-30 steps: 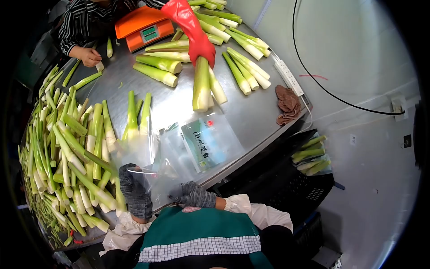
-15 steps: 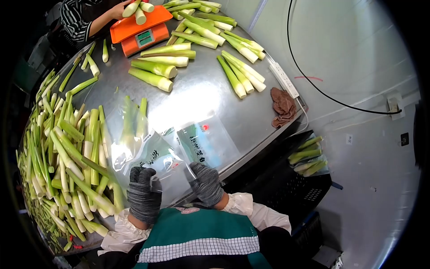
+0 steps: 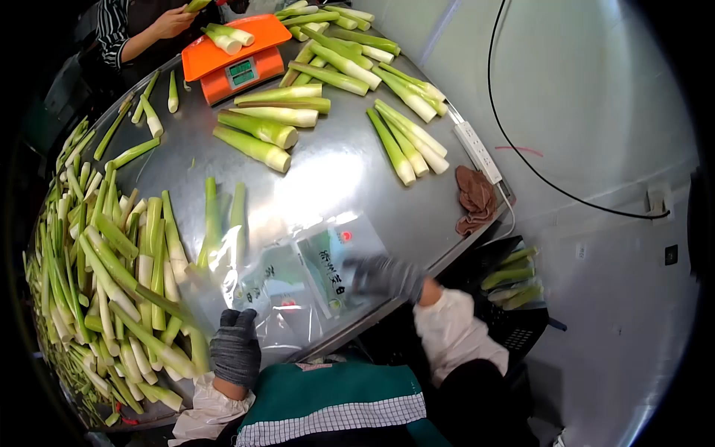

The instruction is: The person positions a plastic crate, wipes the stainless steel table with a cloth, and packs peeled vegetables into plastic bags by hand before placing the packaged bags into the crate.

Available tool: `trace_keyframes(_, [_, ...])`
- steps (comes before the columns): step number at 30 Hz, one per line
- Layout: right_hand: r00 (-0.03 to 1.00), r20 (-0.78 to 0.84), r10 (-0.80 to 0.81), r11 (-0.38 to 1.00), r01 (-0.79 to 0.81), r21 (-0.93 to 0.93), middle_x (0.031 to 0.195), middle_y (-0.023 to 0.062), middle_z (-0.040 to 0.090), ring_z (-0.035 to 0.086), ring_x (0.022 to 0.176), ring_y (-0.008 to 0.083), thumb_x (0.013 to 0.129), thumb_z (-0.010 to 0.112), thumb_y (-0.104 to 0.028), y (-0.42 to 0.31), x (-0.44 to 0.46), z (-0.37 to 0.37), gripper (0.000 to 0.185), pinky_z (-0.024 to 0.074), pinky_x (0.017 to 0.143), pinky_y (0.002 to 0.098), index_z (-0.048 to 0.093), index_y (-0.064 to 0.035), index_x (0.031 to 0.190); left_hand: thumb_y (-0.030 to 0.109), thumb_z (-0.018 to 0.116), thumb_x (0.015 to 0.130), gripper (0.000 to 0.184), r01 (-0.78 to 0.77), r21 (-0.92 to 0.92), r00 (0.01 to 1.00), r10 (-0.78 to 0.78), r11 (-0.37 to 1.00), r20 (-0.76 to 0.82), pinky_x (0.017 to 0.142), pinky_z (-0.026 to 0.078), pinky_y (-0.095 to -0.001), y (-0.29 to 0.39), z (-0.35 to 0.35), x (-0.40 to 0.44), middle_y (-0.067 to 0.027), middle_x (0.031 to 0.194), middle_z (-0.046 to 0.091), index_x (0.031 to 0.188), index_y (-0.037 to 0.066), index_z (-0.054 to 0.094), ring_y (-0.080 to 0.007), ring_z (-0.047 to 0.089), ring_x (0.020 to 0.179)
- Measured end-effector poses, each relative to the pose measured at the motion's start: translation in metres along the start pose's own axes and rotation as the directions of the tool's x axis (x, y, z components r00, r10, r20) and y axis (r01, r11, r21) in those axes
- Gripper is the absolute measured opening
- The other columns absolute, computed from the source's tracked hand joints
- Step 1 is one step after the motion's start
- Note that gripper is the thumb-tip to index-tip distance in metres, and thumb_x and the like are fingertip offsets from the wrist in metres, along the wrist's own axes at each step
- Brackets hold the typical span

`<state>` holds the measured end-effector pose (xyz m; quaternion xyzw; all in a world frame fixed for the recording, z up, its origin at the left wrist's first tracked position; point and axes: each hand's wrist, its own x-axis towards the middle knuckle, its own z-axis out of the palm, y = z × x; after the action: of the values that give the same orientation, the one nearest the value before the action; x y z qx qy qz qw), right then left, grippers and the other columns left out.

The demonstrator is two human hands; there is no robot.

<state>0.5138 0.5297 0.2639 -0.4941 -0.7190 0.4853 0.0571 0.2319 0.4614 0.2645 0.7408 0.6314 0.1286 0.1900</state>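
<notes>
printed bag's [image 3: 330, 257] laid mostly left of the right hand [image 3: 388, 278] (nearer; blurred, opening/hold can't be told), long axis pointed away; left hand's [image 3: 236, 350] curled at the other bag [image 3: 279, 290], grip unclear

From where I stand, I see the person's left hand [image 3: 235, 349], grey-gloved, at the near edge of a clear bag [image 3: 289, 325]. The right hand [image 3: 389, 277] is blurred, beside another printed bag [image 3: 325, 261] on the metal table [image 3: 350, 179]. Across, a co-worker's hand [image 3: 173, 22] is near the orange scale [image 3: 216, 89], which carries pale-green stalks [image 3: 223, 40].
</notes>
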Motion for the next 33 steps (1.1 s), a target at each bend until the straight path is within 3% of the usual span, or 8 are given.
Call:
trace_keyframes(3, [0.74, -0.62, 0.261, 0.823, -0.506, -0.257, 0.124, 0.0202, 0.025, 0.032, 0.114, 0.0296, 0.061, 0.068, -0.045, 0.045, 0.053, -0.086, 0.093, 0.0309, 0.093, 0.035, 0.018, -0.0059, 0.128, -0.001, 0.052, 0.06, 0.033, -0.018, -0.005, 0.998, 0.018, 1.0, -0.065, 0.057, 0.044, -0.0411, -0.005, 0.008, 0.002, -0.0127, 0.084, 0.051, 0.09, 0.012, 0.054, -0.0332, 0.055, 0.068])
trace_keyframes(5, [0.666, -0.669, 0.331, 0.706, -0.645, -0.292, 0.136, 0.0223, 0.008, 0.017, 0.125, 0.0345, 0.057, 0.07, -0.048, 0.079, 0.097, -0.136, 0.11, 0.0191, 0.102, 0.0387, 0.002, -0.0083, 0.134, 0.0, 0.053, 0.057, 0.033, 0.018, -0.022, 1.0, -0.017, 1.0, 0.023, 0.056, 0.044, -0.0412, -0.003, 0.01, 0.006, -0.0122, 0.082, 0.051, 0.088, 0.012, 0.054, -0.0328, 0.055, 0.066])
trace_keyframes(13, [0.539, -0.614, 0.576, 0.527, -0.82, -0.226, 0.128, 0.0219, 0.028, 0.027, 0.12, 0.0335, 0.057, 0.069, -0.034, 0.108, 0.191, -0.193, 0.103, 0.0185, 0.099, 0.0451, 0.003, -0.0159, 0.135, 0.008, 0.058, 0.065, 0.027, -0.006, -0.199, 0.999, -0.001, 0.98, -0.037, 0.051, 0.042, -0.0403, -0.017, 0.022, 0.007, -0.0138, 0.076, 0.05, 0.088, 0.007, 0.044, -0.0323, 0.053, 0.06])
trace_keyframes(18, [0.47, -0.745, 0.472, 0.552, -0.817, -0.165, 0.111, 0.0157, 0.05, 0.048, 0.104, 0.0283, 0.068, 0.06, -0.028, 0.142, 0.215, -0.202, 0.046, 0.0375, 0.084, 0.0434, 0.046, -0.0113, 0.108, -0.001, 0.055, 0.056, 0.037, -0.109, -0.333, 0.991, 0.127, 0.937, 0.031, 0.061, 0.047, -0.0372, -0.023, 0.022, 0.012, -0.0152, 0.09, 0.055, 0.092, 0.009, 0.057, -0.0303, 0.057, 0.071])
trace_keyframes(23, [0.57, -0.721, 0.395, 0.6, -0.754, -0.268, 0.095, 0.0167, 0.058, 0.056, 0.092, 0.0267, 0.067, 0.06, -0.023, 0.13, 0.195, -0.209, 0.042, 0.0428, 0.079, 0.0356, 0.05, -0.0072, 0.105, -0.005, 0.055, 0.057, 0.037, -0.166, -0.176, 0.985, 0.156, 0.97, -0.07, 0.055, 0.046, -0.0357, -0.014, 0.016, 0.019, -0.0154, 0.084, 0.054, 0.091, 0.009, 0.058, -0.0298, 0.056, 0.069])
trace_keyframes(27, [0.478, -0.87, 0.117, 0.804, -0.56, -0.199, 0.088, 0.0202, 0.057, 0.057, 0.082, 0.0292, 0.058, 0.066, -0.023, 0.116, 0.146, -0.223, 0.048, 0.045, 0.075, 0.0356, 0.051, -0.0008, 0.098, -0.004, 0.056, 0.059, 0.036, -0.161, -0.026, 0.981, 0.157, 0.987, -0.113, 0.051, 0.044, -0.0358, -0.001, 0.002, 0.025, -0.0145, 0.076, 0.051, 0.092, 0.008, 0.058, -0.0295, 0.054, 0.064])
trace_keyframes(29, [0.446, -0.893, 0.054, 0.99, -0.14, -0.01, 0.084, 0.0146, 0.058, 0.057, 0.073, 0.0264, 0.058, 0.067, -0.021, 0.083, 0.096, -0.226, 0.046, 0.0475, 0.067, 0.0364, 0.051, -0.0019, 0.096, -0.004, 0.056, 0.059, 0.035, -0.207, -0.001, 0.968, 0.204, 0.978, -0.145, 0.047, 0.042, -0.0352, 0.004, -0.002, 0.03, -0.013, 0.071, 0.05, 0.091, 0.008, 0.058, -0.0282, 0.052, 0.058])
trace_keyframes(33, [0.608, -0.78, 0.151, 0.576, 0.587, 0.569, 0.074, 0.0096, 0.054, 0.053, 0.067, 0.0202, 0.065, 0.061, -0.016, 0.024, -0.025, -0.194, 0.029, 0.0477, 0.064, 0.0343, 0.05, -0.0038, 0.09, -0.001, 0.056, 0.062, 0.032, -0.262, -0.013, 0.946, 0.254, 0.965, -0.2, 0.041, 0.041, -0.0359, 0.025, -0.001, 0.04, -0.0114, 0.067, 0.051, 0.092, 0.01, 0.056, -0.0271, 0.053, 0.052])
